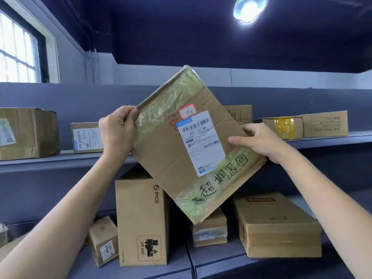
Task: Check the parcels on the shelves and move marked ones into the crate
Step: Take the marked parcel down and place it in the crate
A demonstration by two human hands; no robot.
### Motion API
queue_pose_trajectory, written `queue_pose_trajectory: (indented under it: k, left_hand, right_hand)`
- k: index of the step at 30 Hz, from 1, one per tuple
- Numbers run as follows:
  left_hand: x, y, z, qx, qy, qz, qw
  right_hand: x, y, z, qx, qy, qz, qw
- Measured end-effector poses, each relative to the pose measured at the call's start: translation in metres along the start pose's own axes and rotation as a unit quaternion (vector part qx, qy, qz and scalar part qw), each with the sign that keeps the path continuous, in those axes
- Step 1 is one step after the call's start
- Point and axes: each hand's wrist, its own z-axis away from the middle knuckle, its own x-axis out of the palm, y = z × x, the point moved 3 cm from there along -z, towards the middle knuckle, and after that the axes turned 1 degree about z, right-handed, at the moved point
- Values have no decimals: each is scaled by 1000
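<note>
Parcel [187, 146] held tilted, clear of the shelves [60, 160]; left hand [117, 130] pinches its upper-left corner, right hand [261, 140] grips the right edge. Handwritten marking faces camera. PICO box [141, 224] stands directly below.

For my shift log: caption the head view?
Both hands hold a tilted brown cardboard parcel with handwritten black marking before blue shelves.

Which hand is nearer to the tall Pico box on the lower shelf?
Left. The left hand grips the held parcel at its upper left edge, above the Pico box. The right hand holds the parcel's right edge, farther right.
</note>
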Motion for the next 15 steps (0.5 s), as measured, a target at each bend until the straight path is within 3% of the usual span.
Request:
queue_pose_trajectory:
  k: [3, 6, 10, 15]
  left_hand:
    - [12, 18, 2, 97, -23, -23, 995]
    - [22, 29, 3, 157, -36, -41, 986]
    - [29, 25, 2, 151, -34, -60, 986]
    - [37, 27, 8, 99, -50, -58, 992]
  right_hand:
    - [15, -1, 1, -42, 70, 116, 990]
    - [22, 3, 5, -68, 140, 67, 986]
    - [21, 13, 13, -94, 245, 73, 962]
    - [26, 19, 20, -111, 308, 61, 943]
